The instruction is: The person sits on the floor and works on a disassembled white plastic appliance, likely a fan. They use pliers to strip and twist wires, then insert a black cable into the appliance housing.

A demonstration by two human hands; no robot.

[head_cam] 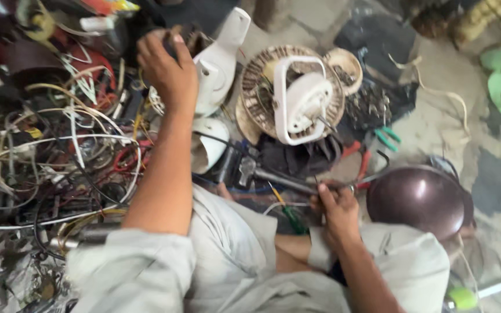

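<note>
Two hands are in view, both the person's own, over a cluttered floor. There is one white fan housing [218, 61], one round fan grille with a white frame [297, 98], one dark rounded dome [418, 200], one hammer [268, 175], one green-handled screwdriver [290, 215], one pair of green-handled pliers [387, 138], one pair of red-handled pliers [362, 161], and a tangle of wires [71, 133] too dense to count. The left hand [166, 66] is raised at about eleven o'clock in the view, its fingers curled closed over a small dark object [175, 40] whose kind cannot be told; the hand lies against the left edge of the white fan housing, which stands at its three o'clock. The right hand [336, 206] sits at about five o'clock from the centre, fingers wrapped tight in a narrow fist around a thin dark metal tool [343, 184] that runs out towards two o'clock, ending near the red-handled pliers. The hammer's handle reaches this hand from ten o'clock, touching or nearly touching the knuckles. The screwdriver lies just beside the hand at nine o'clock, and the dark dome rests at its three o'clock, close by but apart. The fan grille lies at twelve o'clock from the right hand, well apart from it.
</note>
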